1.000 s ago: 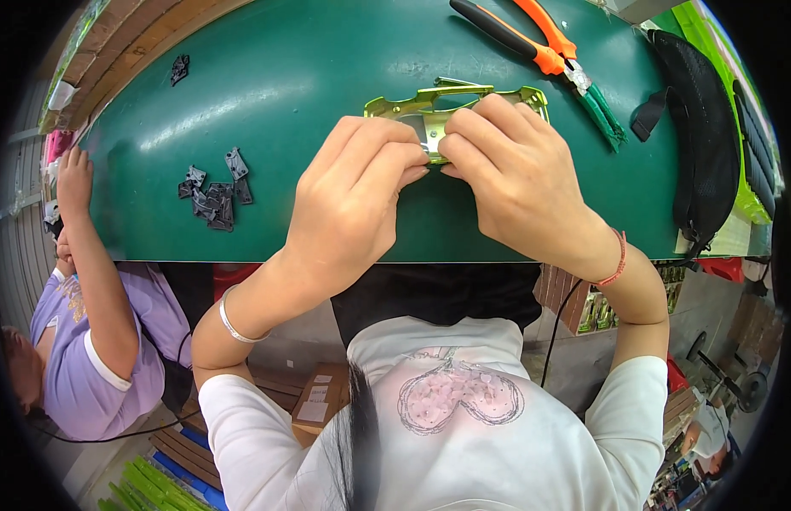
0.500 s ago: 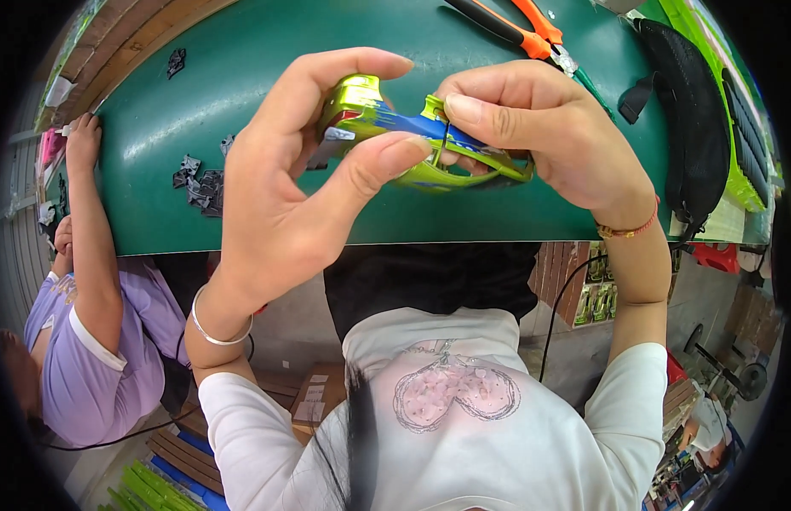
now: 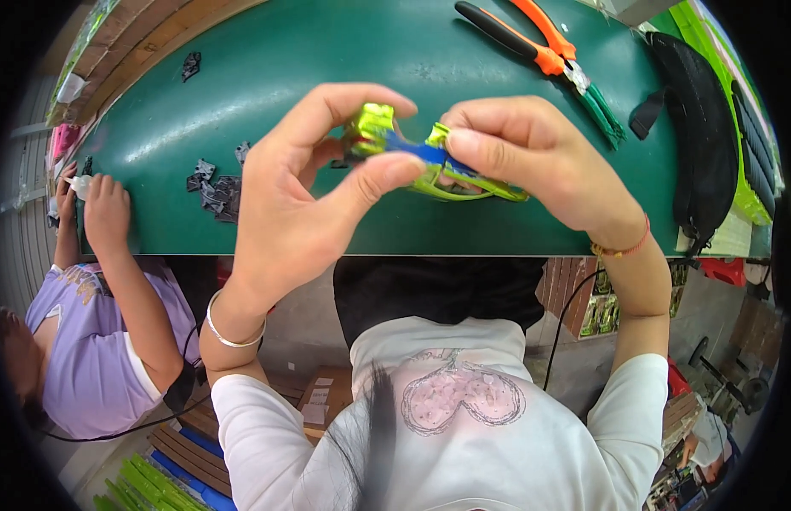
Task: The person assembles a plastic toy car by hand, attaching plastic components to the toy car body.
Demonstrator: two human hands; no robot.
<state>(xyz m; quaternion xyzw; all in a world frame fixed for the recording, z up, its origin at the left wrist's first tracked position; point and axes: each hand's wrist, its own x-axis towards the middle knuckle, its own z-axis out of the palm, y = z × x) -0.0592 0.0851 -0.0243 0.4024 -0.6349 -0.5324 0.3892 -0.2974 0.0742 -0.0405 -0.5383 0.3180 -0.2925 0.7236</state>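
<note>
While lifted above the green table (image 3: 242, 94), yellow-green part (image 3: 429, 157) pinched between left hand (image 3: 298, 213), right hand (image 3: 532, 162)

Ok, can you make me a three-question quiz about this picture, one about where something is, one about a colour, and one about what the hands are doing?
1. Where are the pliers?
A. at the far right of the green table
B. on the floor
C. in the left hand

2. What colour is the strip in the middle of the yellow-green toy part?
A. red
B. blue
C. white

3. What are the two hands doing?
A. lying flat on the table
B. both gripping the toy part above the table
C. picking up the small dark pieces

Answers: 1 A, the pliers lie on the table beyond the right hand. 2 B, a blue strip runs between the fingers. 3 B, both hands pinch the part, lifted off the tabletop.
</note>
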